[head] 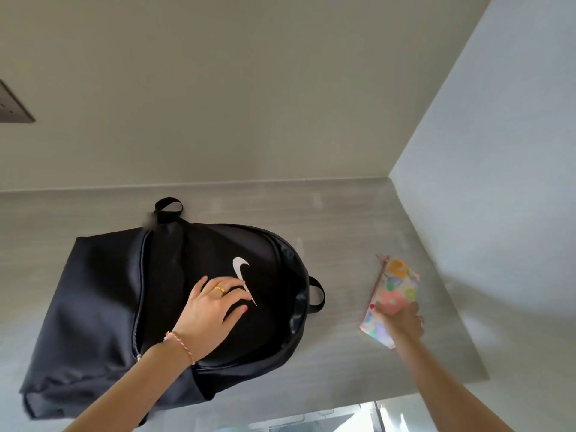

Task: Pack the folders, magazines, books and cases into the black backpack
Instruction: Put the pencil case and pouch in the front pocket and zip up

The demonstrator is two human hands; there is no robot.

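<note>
The black backpack point(118, 294) lies flat on the grey counter point(336, 213), its white logo facing up and its top handle toward the wall. My left hand point(210, 310) rests on the front panel beside the logo, fingers spread, holding nothing. To the right of the bag lies a floral zip case point(396, 285) in pastel colours. My right hand point(403, 321) is closed around the near end of that case, which is still touching the counter. The bag's main zip runs along its left side; whether it is undone is hard to tell.
A beige wall stands behind the counter, and a pale blue wall point(498, 182) closes it off on the right. A grey switch plate point(14, 104) sits on the wall at far left. The counter's front edge runs below my right forearm.
</note>
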